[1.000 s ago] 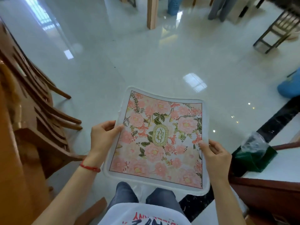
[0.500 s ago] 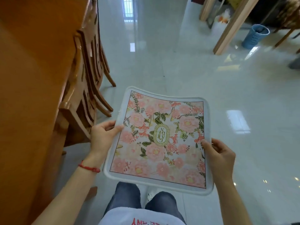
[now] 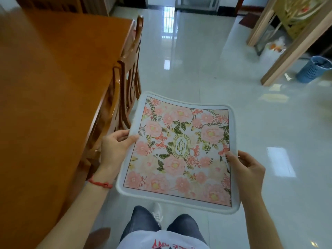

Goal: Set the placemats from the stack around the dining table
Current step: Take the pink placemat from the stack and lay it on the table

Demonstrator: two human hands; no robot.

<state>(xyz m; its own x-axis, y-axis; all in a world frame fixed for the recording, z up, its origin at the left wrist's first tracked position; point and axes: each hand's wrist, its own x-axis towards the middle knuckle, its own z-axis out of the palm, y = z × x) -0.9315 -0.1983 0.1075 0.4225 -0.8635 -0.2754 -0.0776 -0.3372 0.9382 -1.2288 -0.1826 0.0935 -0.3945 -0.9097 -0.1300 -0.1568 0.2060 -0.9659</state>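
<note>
A square placemat [image 3: 179, 151] with pink flowers, a gold oval emblem and a white border hangs flat in the air over the floor in front of me. My left hand [image 3: 115, 148] grips its left edge, thumb on top. My right hand [image 3: 246, 168] grips its right edge the same way. The orange-brown wooden dining table [image 3: 45, 87] fills the left of the view, its near edge just left of my left hand. No stack of placemats is in sight.
Two wooden chairs [image 3: 125, 83] are pushed in along the table's right side, close to the mat's far left corner. Glossy white tiled floor [image 3: 197, 60] stretches ahead. A blue basket [image 3: 313, 71] and wooden posts [image 3: 291, 49] stand at the far right.
The view has swung left: the table now fills the left side and the chairs sit beside the mat. Both hands keep the same grip on the placemat.
</note>
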